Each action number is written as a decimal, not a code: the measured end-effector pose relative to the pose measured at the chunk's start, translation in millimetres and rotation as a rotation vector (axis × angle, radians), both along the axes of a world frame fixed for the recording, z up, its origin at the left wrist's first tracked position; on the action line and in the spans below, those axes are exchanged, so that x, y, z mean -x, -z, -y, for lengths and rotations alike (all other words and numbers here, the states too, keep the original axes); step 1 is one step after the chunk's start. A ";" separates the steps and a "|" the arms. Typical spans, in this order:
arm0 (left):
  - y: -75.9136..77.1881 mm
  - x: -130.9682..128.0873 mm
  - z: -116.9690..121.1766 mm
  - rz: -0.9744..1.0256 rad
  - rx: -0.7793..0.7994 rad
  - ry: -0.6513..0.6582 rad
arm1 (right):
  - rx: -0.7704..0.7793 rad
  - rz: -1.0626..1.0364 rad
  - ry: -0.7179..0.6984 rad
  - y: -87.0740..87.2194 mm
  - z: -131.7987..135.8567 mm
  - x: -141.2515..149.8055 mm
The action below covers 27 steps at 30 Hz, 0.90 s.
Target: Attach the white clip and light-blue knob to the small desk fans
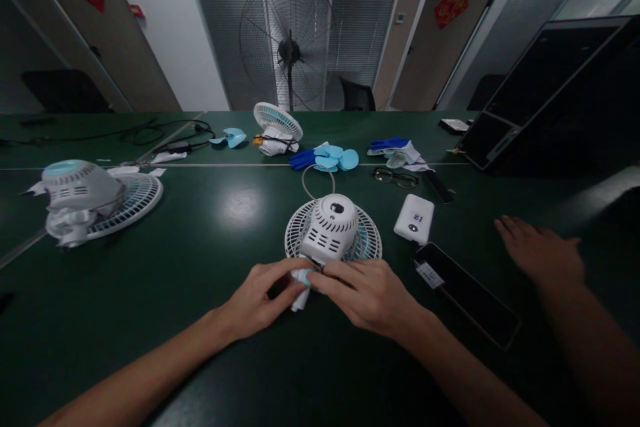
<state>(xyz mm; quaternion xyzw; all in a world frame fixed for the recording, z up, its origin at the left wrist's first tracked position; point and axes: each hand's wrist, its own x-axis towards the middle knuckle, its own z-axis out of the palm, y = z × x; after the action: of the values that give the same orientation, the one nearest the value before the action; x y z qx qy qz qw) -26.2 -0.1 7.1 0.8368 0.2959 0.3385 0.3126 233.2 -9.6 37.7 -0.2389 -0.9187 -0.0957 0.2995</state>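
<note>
A small white desk fan [330, 230] lies with its round grille [373, 240] down on the green table, its motor housing facing up. At its near edge my left hand [263, 293] is closed on a small white and pale blue piece [301, 278], whose kind I cannot make out. My right hand [367, 290] closes on the same piece from the other side, its fingertips against the housing's near edge. The fingers partly hide the piece and where it meets the fan. A thin cable [319, 167] loops behind the housing.
Right of the fan lie a white power bank [414, 219] and a black phone [467, 293]. Another person's hand [543, 247] rests at the right. Two more fans [83, 190], pale blue blades [337, 158], blue gloves [390, 144] and glasses [395, 177] lie further off.
</note>
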 end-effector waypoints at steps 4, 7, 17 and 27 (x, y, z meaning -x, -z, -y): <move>-0.8 -1.1 -0.1 0.000 0.020 -0.002 | -0.050 -0.050 0.025 3.4 -3.3 2.0; 0.8 -1.7 0.8 0.005 0.016 -0.013 | -0.045 -0.072 0.114 5.6 0.5 15.3; 2.0 0.0 0.3 -0.032 0.106 0.018 | -0.020 0.013 -0.007 -0.5 2.0 -0.4; 5.0 0.0 0.8 -0.126 0.072 -0.004 | -0.032 -0.134 0.174 11.6 6.0 23.0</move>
<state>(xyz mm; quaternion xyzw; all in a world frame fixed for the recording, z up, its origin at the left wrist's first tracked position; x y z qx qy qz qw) -26.2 -0.8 2.1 0.8441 0.3286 0.2747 0.3226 210.2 -15.5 26.1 -0.3188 -0.8708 -0.1199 0.3546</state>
